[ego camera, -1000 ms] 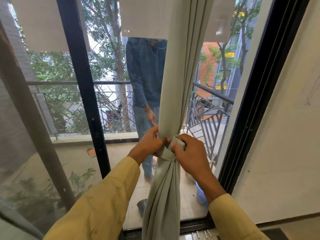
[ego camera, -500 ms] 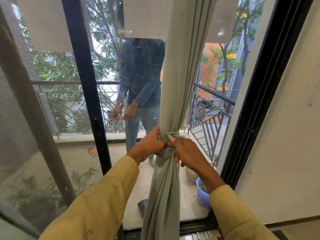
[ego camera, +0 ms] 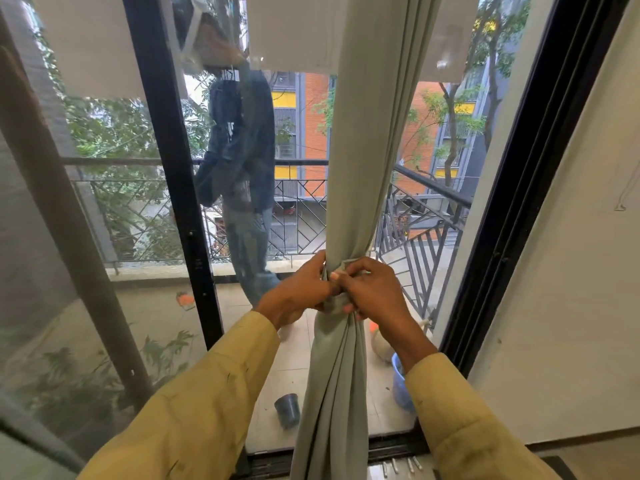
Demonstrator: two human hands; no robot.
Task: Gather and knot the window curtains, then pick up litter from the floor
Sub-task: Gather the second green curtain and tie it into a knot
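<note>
curtain (ego camera: pixel 360 168): grey-green, hanging down the middle of the frame in front of the glass, bunched tight at centre, loosening into folds toward the bottom edge
knot (ego camera: pixel 336 302): wrap of the same fabric round the bunch, dead centre, mostly hidden between the two hands, so can't tell how tight
left hand (ego camera: pixel 298 292): just left of centre, fingers curled round the bunched curtain right at the knot, gripping it
right hand (ego camera: pixel 372 292): just right of centre, touching the left one, fingertips pinching the fabric wrap at the knot
sleeves (ego camera: pixel 194 410): mustard yellow, coming up from both bottom corners
window frame (ego camera: pixel 173 168): black upright left of centre, another black one slanting up the right side
person (ego camera: pixel 242 150): outside the glass, upper middle, dark top and jeans, standing on the balcony
railing (ego camera: pixel 426 216): black metal, behind that person and right of the curtain
pot (ego camera: pixel 287 408): small, grey, on the balcony tiles, lower centre, just left of the curtain
bucket (ego camera: pixel 401 382): blue, lower right of the curtain, partly behind the right forearm
wall (ego camera: pixel 554 271): white, right edge of the frame
</note>
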